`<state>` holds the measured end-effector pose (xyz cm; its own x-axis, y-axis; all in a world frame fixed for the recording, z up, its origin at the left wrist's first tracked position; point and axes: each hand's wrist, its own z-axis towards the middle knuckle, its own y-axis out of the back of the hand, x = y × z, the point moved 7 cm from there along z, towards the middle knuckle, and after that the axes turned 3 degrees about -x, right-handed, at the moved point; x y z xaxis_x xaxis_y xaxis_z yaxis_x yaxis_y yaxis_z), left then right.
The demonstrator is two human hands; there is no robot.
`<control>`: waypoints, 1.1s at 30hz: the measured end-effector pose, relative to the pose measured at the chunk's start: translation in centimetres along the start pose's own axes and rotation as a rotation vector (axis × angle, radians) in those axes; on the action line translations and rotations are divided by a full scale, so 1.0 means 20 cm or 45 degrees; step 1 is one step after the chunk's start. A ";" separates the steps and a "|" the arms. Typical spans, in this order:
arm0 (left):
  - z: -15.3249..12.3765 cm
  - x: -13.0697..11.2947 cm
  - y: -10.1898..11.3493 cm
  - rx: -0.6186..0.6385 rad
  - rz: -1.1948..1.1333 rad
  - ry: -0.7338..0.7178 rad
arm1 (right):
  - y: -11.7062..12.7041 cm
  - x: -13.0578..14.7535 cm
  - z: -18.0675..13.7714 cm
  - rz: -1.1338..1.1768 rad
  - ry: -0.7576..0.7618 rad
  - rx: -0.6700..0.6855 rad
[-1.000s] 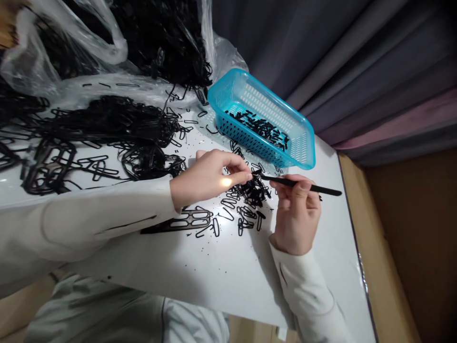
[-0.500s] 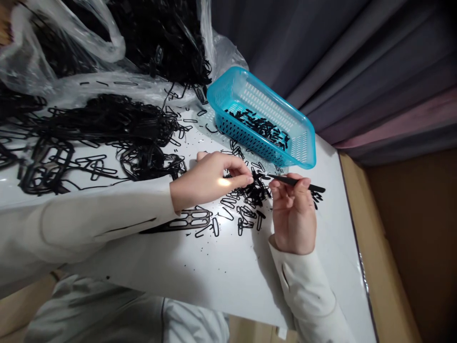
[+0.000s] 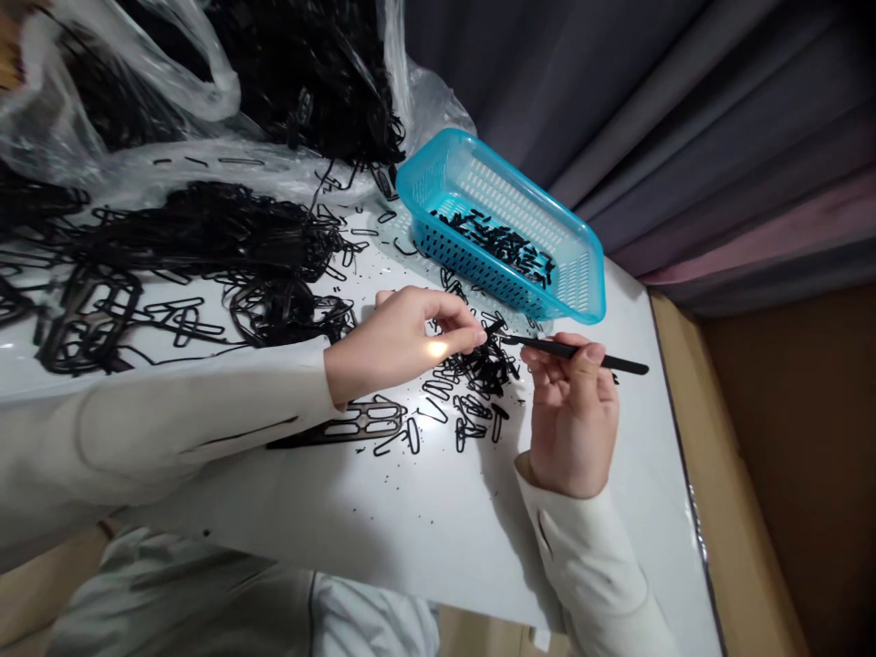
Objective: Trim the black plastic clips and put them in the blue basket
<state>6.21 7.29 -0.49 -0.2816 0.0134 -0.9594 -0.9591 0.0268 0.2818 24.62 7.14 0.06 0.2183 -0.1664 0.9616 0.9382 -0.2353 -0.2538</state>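
Slim black tool [image 3: 554,347], gripped by right fingers [image 3: 587,358], returns from three o'clock, within reach of black piece [image 3: 494,326] left fingers [image 3: 471,338] pinch.

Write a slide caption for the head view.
Left hand seemingly pinches a black piece; right hand points a slim black tool at it, beside a blue basket.

black tool [image 3: 626,365] in right hand [image 3: 573,415]
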 end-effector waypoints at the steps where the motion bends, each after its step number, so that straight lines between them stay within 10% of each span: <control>1: 0.00 0.00 0.00 -0.001 -0.004 0.003 | 0.00 0.00 0.00 -0.006 0.016 -0.001; 16: 0.00 -0.01 0.00 0.013 -0.003 -0.014 | -0.03 0.09 -0.04 -0.111 0.381 0.062; 33: -0.01 -0.04 -0.02 0.112 -0.107 -0.012 | -0.01 -0.07 0.01 0.148 -0.240 0.093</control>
<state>6.87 7.08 0.19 -0.1998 0.0167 -0.9797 -0.9729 0.1157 0.2004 24.20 7.70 -1.29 0.3657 -0.0046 0.9307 0.9194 -0.1541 -0.3620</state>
